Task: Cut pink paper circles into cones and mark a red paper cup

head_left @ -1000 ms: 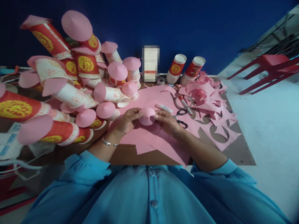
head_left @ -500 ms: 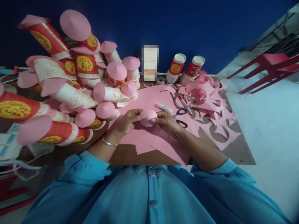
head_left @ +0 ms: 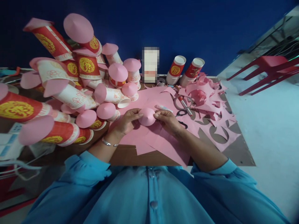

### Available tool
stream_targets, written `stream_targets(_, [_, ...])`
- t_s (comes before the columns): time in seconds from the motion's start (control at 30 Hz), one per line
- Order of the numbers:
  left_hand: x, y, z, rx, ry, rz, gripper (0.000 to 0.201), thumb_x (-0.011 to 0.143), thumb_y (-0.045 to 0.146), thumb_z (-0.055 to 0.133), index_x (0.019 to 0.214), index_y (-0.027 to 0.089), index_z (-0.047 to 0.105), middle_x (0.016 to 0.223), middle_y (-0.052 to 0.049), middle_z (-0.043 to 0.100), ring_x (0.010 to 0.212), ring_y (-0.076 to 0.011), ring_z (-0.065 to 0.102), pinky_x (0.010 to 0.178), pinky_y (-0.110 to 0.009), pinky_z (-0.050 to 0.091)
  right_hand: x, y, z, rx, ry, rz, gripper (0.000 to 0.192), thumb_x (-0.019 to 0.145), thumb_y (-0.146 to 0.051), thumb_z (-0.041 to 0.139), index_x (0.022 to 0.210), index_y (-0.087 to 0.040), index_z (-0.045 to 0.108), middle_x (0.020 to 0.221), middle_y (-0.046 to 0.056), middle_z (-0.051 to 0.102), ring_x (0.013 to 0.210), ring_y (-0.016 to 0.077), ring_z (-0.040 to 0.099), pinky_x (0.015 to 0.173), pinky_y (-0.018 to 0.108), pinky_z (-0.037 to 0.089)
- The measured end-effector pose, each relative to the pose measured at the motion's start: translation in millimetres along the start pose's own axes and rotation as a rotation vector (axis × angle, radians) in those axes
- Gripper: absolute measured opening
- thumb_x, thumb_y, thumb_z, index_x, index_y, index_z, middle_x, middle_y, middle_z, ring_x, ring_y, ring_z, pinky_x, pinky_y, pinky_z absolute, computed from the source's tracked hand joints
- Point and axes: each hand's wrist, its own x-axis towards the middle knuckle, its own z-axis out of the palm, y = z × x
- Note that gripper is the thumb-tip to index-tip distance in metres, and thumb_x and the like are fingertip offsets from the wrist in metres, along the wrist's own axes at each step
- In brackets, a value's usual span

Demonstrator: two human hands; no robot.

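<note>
A small pink paper cone (head_left: pixel 147 116) is pinched between both my hands above sheets of pink paper (head_left: pixel 149 137) on the brown table (head_left: pixel 123 155). My left hand (head_left: pixel 126 122) grips its left edge with thumb and fingers. On the right edge are the fingertips of my right hand (head_left: pixel 167 119). A glue stick (head_left: pixel 163 108) lies just beyond my right hand, and black-handled scissors (head_left: pixel 182 119) lie right of it, partly hidden by that hand.
A heap of red and white paper cups capped with pink cones (head_left: pixel 77 90) fills the left of the table. Two uncapped cups (head_left: pixel 184 70) stand at the back. Pink offcuts (head_left: pixel 210 105) and a tape roll (head_left: pixel 183 102) lie right. Red plastic furniture (head_left: pixel 268 71) stands beyond.
The cone has been turned in my fingers from a tilted side-on pose to tip-up. My hands stayed in place; the view shifted slightly.
</note>
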Motion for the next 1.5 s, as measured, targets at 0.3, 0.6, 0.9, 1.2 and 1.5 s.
stream_targets(0.3, [0.1, 2.1, 1.9, -0.019, 0.012, -0.025, 0.042, 0.059, 0.043, 0.097, 0.078, 0.016, 0.07, 0.067, 0.001, 0.064, 0.056, -0.0088, 0.05, 0.047, -0.021, 0.034, 2.5, 3.7, 0.1, 0.063, 0.047, 0.022, 0.046, 0.065, -0.064, 0.096, 0.073, -0.023, 0.076, 0.069, 0.0, 0.067, 0.068, 0.0162, 0.059, 0.069, 0.031, 0.053])
stream_targets(0.6, [-0.4, 2.0, 0.0, 0.007, 0.023, -0.014, 0.048, 0.061, 0.046, 0.096, 0.077, 0.018, 0.061, 0.062, 0.005, 0.058, 0.049, -0.0071, 0.047, 0.044, -0.02, 0.028, 4.7, 9.0, -8.7, -0.156, 0.086, -0.109, 0.052, 0.081, -0.072, 0.08, 0.074, -0.021, 0.075, 0.07, 0.002, 0.064, 0.066, 0.0161, 0.053, 0.065, 0.032, 0.045])
stream_targets(0.9, [-7.8, 17.7, 5.7, 0.073, 0.121, 0.075, 0.052, 0.06, 0.052, 0.099, 0.073, 0.017, 0.062, 0.052, 0.007, 0.05, 0.045, -0.0048, 0.041, 0.047, -0.02, 0.028, 3.7, 2.9, -7.8, -0.556, 0.185, -0.397, 0.042, 0.091, -0.062, 0.069, 0.078, -0.022, 0.074, 0.07, 0.0, 0.063, 0.064, 0.0159, 0.053, 0.067, 0.033, 0.044])
stream_targets(1.2, [-55.7, 11.0, -14.4, 0.097, 0.233, 0.059, 0.053, 0.056, 0.049, 0.101, 0.079, 0.015, 0.068, 0.055, 0.003, 0.06, 0.049, -0.0074, 0.053, 0.046, -0.019, 0.035, 5.9, 7.2, -8.9, -0.8, 0.075, -0.421, 0.034, 0.091, -0.052, 0.067, 0.072, -0.023, 0.071, 0.069, 0.003, 0.067, 0.065, 0.0181, 0.057, 0.068, 0.035, 0.043])
stream_targets(1.5, [-93.0, -11.8, -49.5, 0.259, 0.377, 0.046, 0.067, 0.062, 0.042, 0.095, 0.116, 0.014, 0.065, 0.059, 0.004, 0.066, 0.046, -0.0088, 0.053, 0.042, -0.018, 0.031, 5.1, 10.5, -11.0, -0.967, 0.012, -0.46, 0.038, 0.093, -0.053, 0.063, 0.074, -0.021, 0.067, 0.069, 0.004, 0.065, 0.065, 0.018, 0.055, 0.063, 0.032, 0.04])
